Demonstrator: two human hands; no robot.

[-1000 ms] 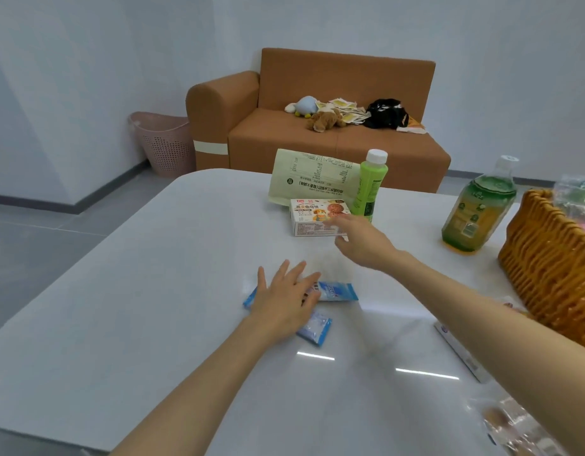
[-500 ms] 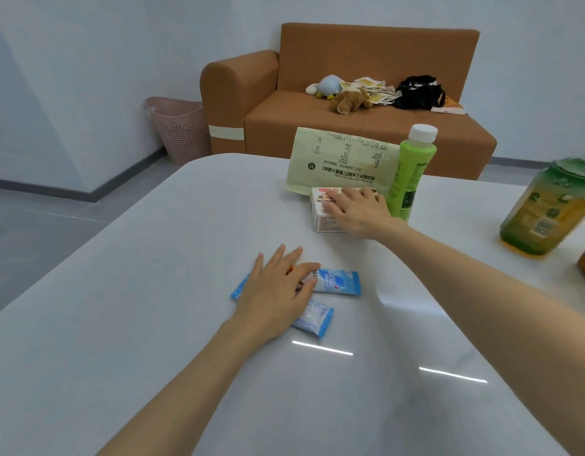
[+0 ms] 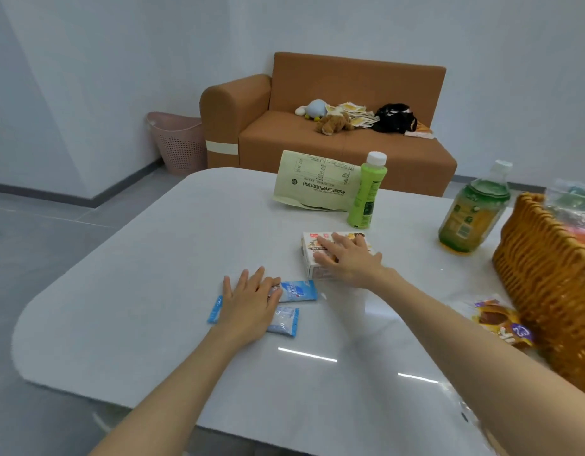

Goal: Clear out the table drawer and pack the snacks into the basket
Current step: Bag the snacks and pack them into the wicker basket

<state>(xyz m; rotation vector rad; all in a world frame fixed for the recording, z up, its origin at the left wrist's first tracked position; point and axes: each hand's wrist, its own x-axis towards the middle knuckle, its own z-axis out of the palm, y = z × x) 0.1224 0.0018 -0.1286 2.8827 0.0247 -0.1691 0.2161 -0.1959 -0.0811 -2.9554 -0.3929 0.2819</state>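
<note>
Left of our left hand (image 3: 250, 302) the bench (image 3: 136, 274) lies bare. Beyond our right hand (image 3: 347, 258) stand a green bottle (image 3: 366, 192) and a paper bag (image 3: 314, 182); to its right, a larger bottle (image 3: 472, 215) and the wicker basket (image 3: 547, 291) block passage.

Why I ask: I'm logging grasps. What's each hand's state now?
Left hand: open, flat on the packets.
Right hand: open, flat on the box.
</note>
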